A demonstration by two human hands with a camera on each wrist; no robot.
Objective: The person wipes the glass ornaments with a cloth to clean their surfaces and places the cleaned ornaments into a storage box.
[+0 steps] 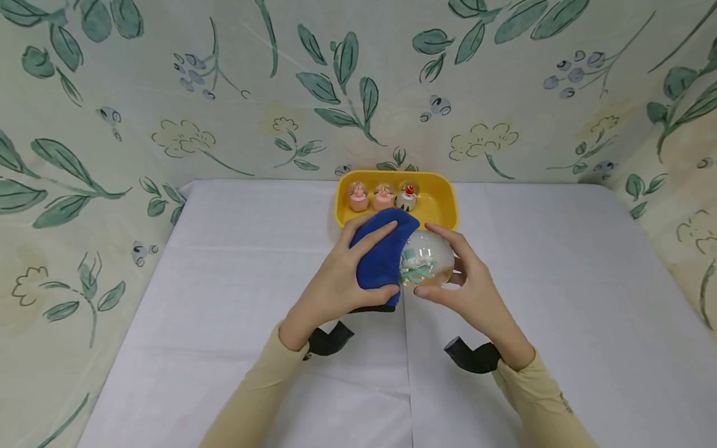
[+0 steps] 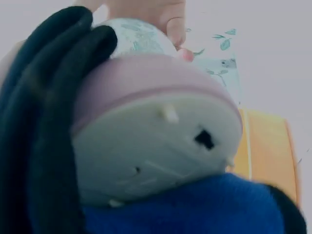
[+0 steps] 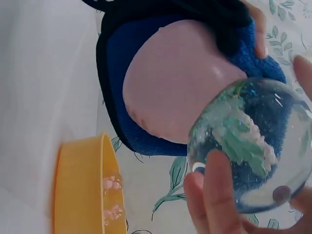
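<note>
A snow globe [image 1: 430,256] is held on its side between my two hands. It has a clear dome with a green and white figure inside, and a pink base [image 3: 168,83]. My left hand [image 1: 327,283] grips the base through a blue cloth [image 1: 383,254] with black edging. In the left wrist view, the pale underside [image 2: 151,156] shows a dark square hole and small feet. My right hand [image 1: 473,280] holds the dome, thumb and fingers spread round its far side. The cloth hides the base in the head view.
Just beyond the hands, a yellow tray [image 1: 451,211] stands near the table's back edge. On its left side sit three small figures under clear domes, two pink figures [image 1: 371,197] and one white and red figure [image 1: 407,198]. White cloth [image 1: 560,280] covers the table, with a leaf-patterned backdrop [image 1: 392,81] behind.
</note>
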